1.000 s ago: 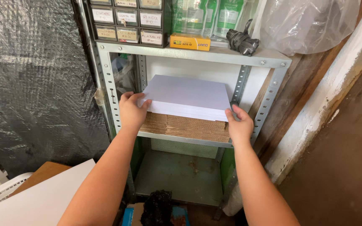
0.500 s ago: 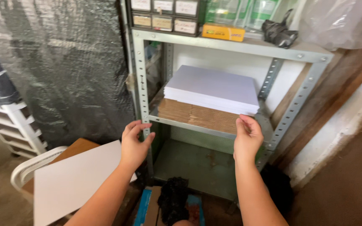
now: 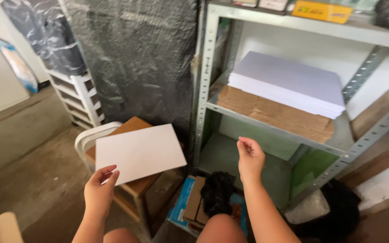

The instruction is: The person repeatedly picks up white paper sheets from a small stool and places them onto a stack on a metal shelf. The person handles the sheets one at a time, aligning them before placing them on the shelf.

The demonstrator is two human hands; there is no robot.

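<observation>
- Left hand (image 3: 99,194), lower left of frame: open, fingers spread, holding nothing. Fingertips sit right at the near corner of the white sheet (image 3: 139,152); I can't tell if they touch it.
- That white sheet lies flat on a brown wooden surface (image 3: 133,189), left of centre, with a white plastic chair (image 3: 88,140) around it.
- Right hand (image 3: 249,158), centre of frame: fingers loosely curled, empty as far as I can see. It hangs in front of the lower bay of the metal shelf rack (image 3: 205,90), touching nothing.
- Stack of white sheets (image 3: 289,85), upper right, rests on the rack's middle shelf on top of a layer of brown cardboard (image 3: 275,114). Well apart from both hands.
- Yellow box (image 3: 322,11) on the top shelf, upper right edge of frame.
- Black bundle (image 3: 218,192) on a blue-edged box (image 3: 186,201) on the floor, bottom centre, just below the right hand.
- Dark plastic sheeting (image 3: 136,54) covers the wall behind, upper middle.
</observation>
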